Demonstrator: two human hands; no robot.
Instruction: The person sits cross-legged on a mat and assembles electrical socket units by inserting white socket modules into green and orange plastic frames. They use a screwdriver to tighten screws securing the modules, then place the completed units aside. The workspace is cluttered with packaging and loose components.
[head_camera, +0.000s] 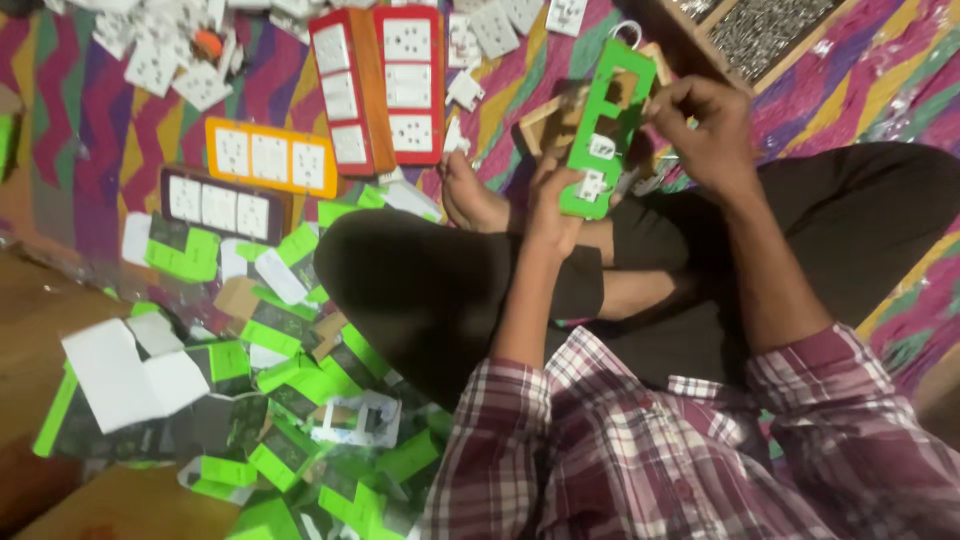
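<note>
I sit cross-legged on a patterned mat and hold a long green switchboard plate (612, 112) upright over my lap. My left hand (553, 205) grips its lower end, thumb by a white switch fitted in the plate. My right hand (705, 125) is closed on the plate's upper right edge. The plate has rectangular cut-outs, the upper ones open. A wooden box frame (548, 122) lies on the mat right behind the plate.
Finished boards lie on the mat ahead: two red (410, 82), one orange (270, 157), one dark brown (222, 203). Loose white switches (165, 55) are scattered at the top left. Green and white packaging scraps (290, 400) litter the floor at my left. A tray of screws (765, 30) sits top right.
</note>
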